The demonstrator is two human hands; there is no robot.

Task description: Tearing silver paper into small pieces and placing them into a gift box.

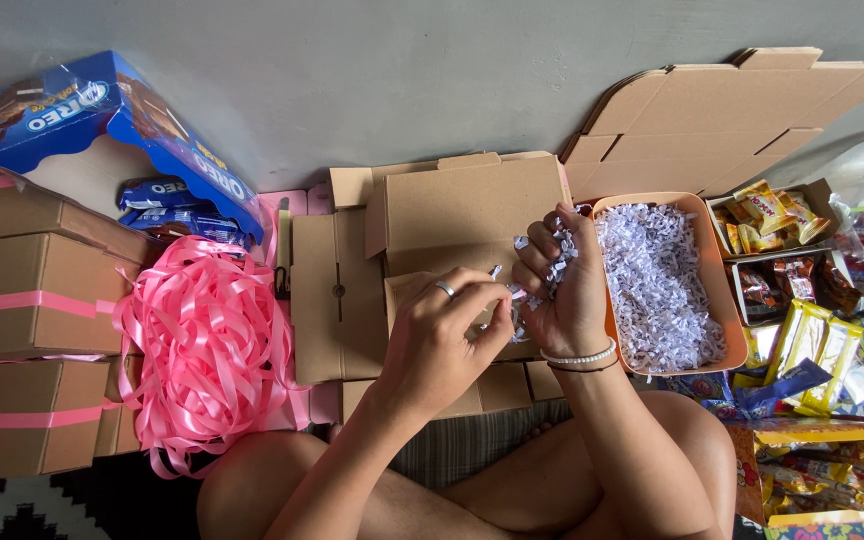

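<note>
My right hand (564, 290) is closed around a clump of white shredded paper (550, 262), held above an open brown cardboard box (452, 215) in front of me. My left hand (444, 335), with a ring on one finger, pinches at strands of the same clump beside the right hand. Just to the right stands an orange tray (708, 262) filled with more white shredded paper (657, 285). My crossed legs lie below the box.
A heap of pink ribbon (207, 345) lies at left, beside several closed brown boxes tied with pink ribbon (37, 295). A blue biscuit carton (112, 125) sits behind. Flat cardboard blanks (727, 120) lean at back right; snack packets (802, 340) fill boxes at right.
</note>
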